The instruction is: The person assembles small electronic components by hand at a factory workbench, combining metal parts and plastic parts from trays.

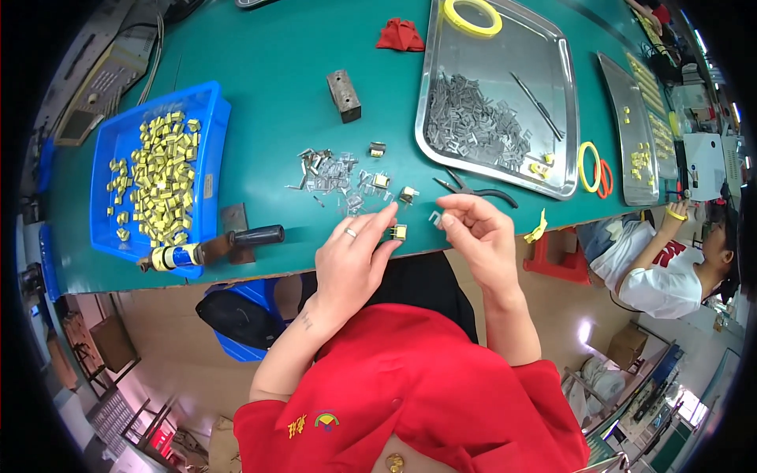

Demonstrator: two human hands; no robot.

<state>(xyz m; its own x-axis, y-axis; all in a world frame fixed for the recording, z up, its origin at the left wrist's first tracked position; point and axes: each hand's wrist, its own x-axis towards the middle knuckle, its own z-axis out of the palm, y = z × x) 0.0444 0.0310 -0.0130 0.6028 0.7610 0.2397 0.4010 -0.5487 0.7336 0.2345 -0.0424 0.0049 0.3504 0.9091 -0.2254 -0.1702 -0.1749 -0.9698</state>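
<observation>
My left hand [351, 264], with a ring on one finger, is closed at the table's front edge. Between its thumb and fingertips sits a small yellow-wrapped transformer [400, 233] with metal pins. A little to the right, my right hand [482, 244] pinches a small grey E-shaped core piece [435, 218] between thumb and forefinger. The two parts are apart. Just beyond my hands lie more small transformers, one yellow and metal [408, 195] and another dark-sided [378, 149]. A loose pile of shiny metal clips [331, 172] spreads to their left.
A blue bin [214, 126] of yellow-wrapped coils stands left, beside a black-handled lever tool [259, 236]. A metal tray [493, 59] holds grey cores, tweezers [538, 106] and a tape roll [473, 17]. Pliers [477, 191] lie before it; a metal block [344, 96] lies behind. Another person [662, 272] sits right.
</observation>
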